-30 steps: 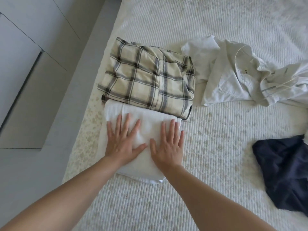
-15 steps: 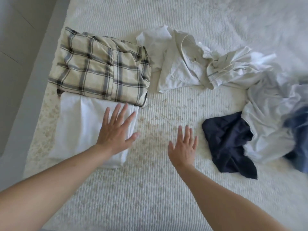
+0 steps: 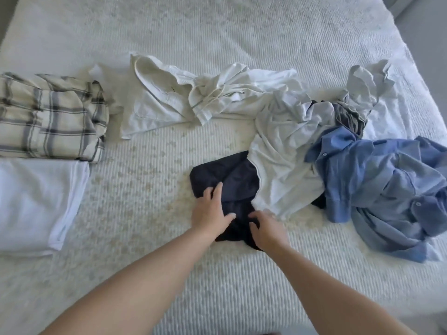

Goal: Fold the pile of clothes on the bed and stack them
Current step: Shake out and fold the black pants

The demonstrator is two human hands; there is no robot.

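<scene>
Folded shirt (image 3: 48, 117): cream with grey plaid. Folded garment (image 3: 33, 204): white. Crumpled garment (image 3: 227, 180): navy. Button shirt (image 3: 377, 180): blue.

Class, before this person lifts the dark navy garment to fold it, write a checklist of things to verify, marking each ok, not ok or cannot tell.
1. Both hands on the navy garment: left hand and right hand touch it. Ok.
2. Garment free of other clothes: the pale grey shirt overlaps its right edge. Not ok.
3. Firm grip: fingers partly hidden. Cannot tell.
4. Bare bed beside it for folding. Ok.
5. Folded white item and plaid shirt lie side by side, not stacked. Not ok.
</scene>
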